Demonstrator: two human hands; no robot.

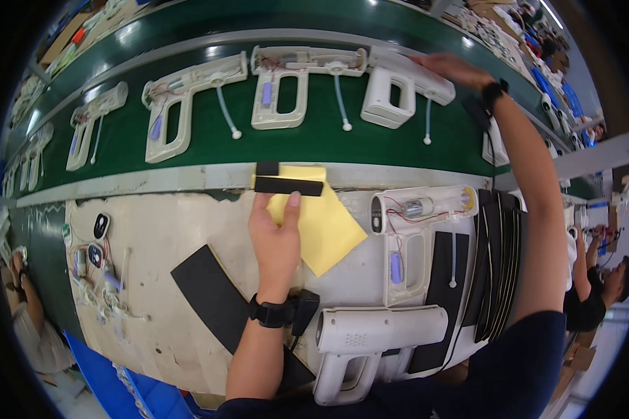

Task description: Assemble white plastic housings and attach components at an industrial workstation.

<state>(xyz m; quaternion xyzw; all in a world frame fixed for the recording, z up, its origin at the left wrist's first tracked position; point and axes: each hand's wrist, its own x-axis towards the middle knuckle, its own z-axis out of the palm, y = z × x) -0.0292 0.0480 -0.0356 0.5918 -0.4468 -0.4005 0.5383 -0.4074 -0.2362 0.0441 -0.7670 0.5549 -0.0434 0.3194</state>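
Note:
My left hand (276,234) is raised over the bench, thumb pressed against a black foam strip (286,185) with yellow backing paper (328,234) hanging behind it. A short black piece (267,169) sits at the strip's upper left. My right hand (458,70) reaches far forward to a closed white gun-shaped housing (391,98) on the green belt. Its slightly blurred fingers lie stretched along the far side of the housing's barrel. Beside that housing lies an open half-shell (279,105) with wires and a thin tube.
More half-shells (168,119) line the green conveyor (210,150). On the bench are another open shell (405,244), a white assembled housing (381,328), a stack of black foam strips (496,265), a black sheet (213,293) and small parts (105,286). A co-worker (601,293) is at right.

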